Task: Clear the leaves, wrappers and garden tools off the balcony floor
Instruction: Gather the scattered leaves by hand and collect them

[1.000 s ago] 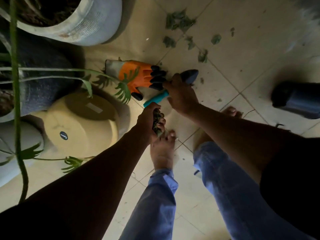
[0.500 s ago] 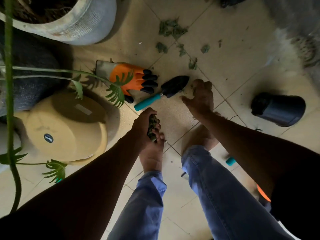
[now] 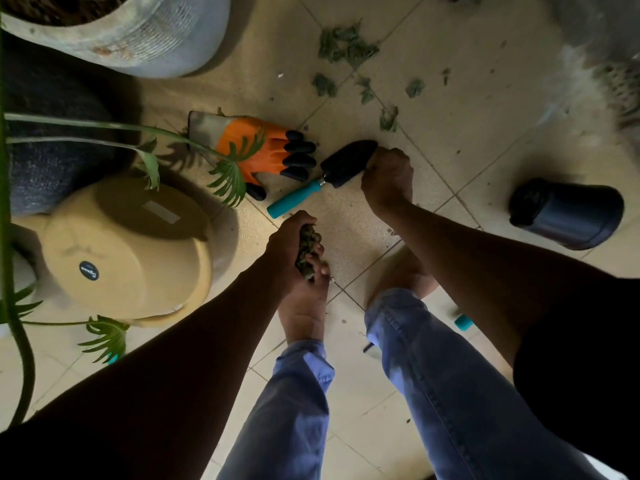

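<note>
My left hand grips a wad of dry green leaves above my left foot. My right hand is down at the floor with its fingers curled, touching the right end of the black blade of a trowel with a teal handle. What the fingers hold is hidden. An orange and grey garden glove with black fingertips lies just left of the trowel. Torn leaf scraps are scattered on the beige tiles beyond the trowel.
A small black pot lies on its side at the right. An upturned beige pot and a large grey planter stand at the left, with plant fronds over them. A teal tool end shows beside my right leg.
My right hand left the trowel, went to its right, and now curls its fingers by the blade's end. My left hand keeps hold of the leaves. The view shifted slightly.
</note>
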The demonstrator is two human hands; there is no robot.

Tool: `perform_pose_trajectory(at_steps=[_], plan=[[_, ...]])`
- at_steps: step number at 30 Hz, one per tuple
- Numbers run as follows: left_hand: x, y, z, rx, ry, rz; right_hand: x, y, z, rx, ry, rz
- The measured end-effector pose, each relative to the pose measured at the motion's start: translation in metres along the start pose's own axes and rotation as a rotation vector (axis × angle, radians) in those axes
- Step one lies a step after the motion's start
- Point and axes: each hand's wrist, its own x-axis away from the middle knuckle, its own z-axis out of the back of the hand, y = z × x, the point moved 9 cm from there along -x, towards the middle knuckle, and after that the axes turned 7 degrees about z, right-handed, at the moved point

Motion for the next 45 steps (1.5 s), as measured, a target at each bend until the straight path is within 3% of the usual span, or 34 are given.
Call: perform_pose_trajectory(at_steps=[9,12,15,18,29,34,38,41,45], plan=[[0.002,0.028,-0.030,0.013,-0.062,-0.034,-0.048,0.017,0.063,-0.163,0.229,-0.020],[0.004,0.039,-0.042,0.018,-0.080,-0.050,-0.072,0.021,0.066,-0.232,0.155,-0.008],[0.005,0.048,-0.053,0.004,-0.110,-0.064,-0.089,0.020,0.061,-0.091,0.008,0.037],[0.005,0.052,-0.061,0.019,-0.131,-0.064,-0.096,0.017,0.063,0.023,-0.035,0.078],[0.013,0.052,-0.072,0.064,-0.161,-0.072,-0.089,-0.028,0.051,0.324,0.040,0.356],[0.035,0.038,-0.075,0.145,-0.178,-0.063,-0.071,-0.027,0.069,0.024,-0.083,0.167],[0.073,0.029,-0.085,0.254,-0.211,-0.049,-0.002,-0.065,0.107,-0.563,-0.231,0.009],[0.114,0.019,-0.099,0.310,-0.262,-0.076,0.063,-0.119,0.159,-0.769,-0.326,0.157],[0.191,0.022,-0.131,0.446,-0.408,-0.210,0.136,-0.181,0.236,-0.421,-0.216,0.506]])
